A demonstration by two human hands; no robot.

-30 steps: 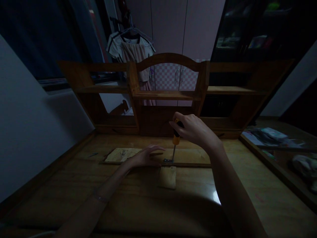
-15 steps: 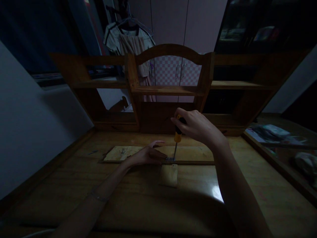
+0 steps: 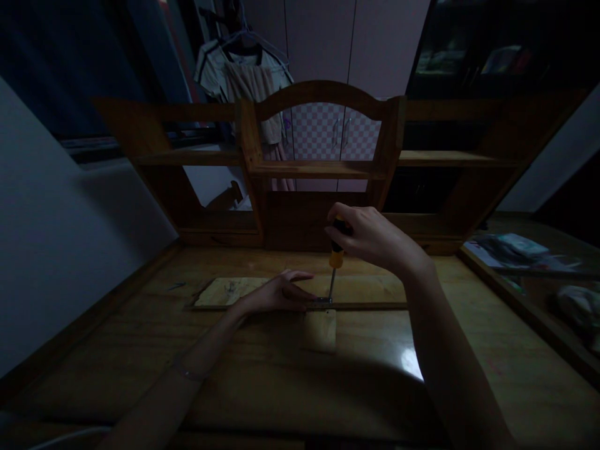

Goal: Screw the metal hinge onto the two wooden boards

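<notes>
My right hand (image 3: 370, 239) is closed round the black-and-orange handle of a screwdriver (image 3: 334, 257), held upright. Its tip rests on a small metal bracket (image 3: 322, 302) at the front edge of a long pale wooden board (image 3: 360, 290) lying on the desk. A small wooden block (image 3: 320, 329) sits just in front of the bracket. My left hand (image 3: 277, 294) lies on the board left of the bracket, fingers stretched toward it and pressing down.
A wooden desk (image 3: 262, 369) runs under everything, with a hutch of shelves (image 3: 319, 169) at its back. A white wall (image 3: 56, 250) closes the left side. Papers and soft items (image 3: 515, 253) lie at the right. Clothes hang behind the hutch (image 3: 248, 75).
The view has tilted up slightly and both hands have barely shifted. The screwdriver stays on the bracket, my right hand turned a little on its handle.
</notes>
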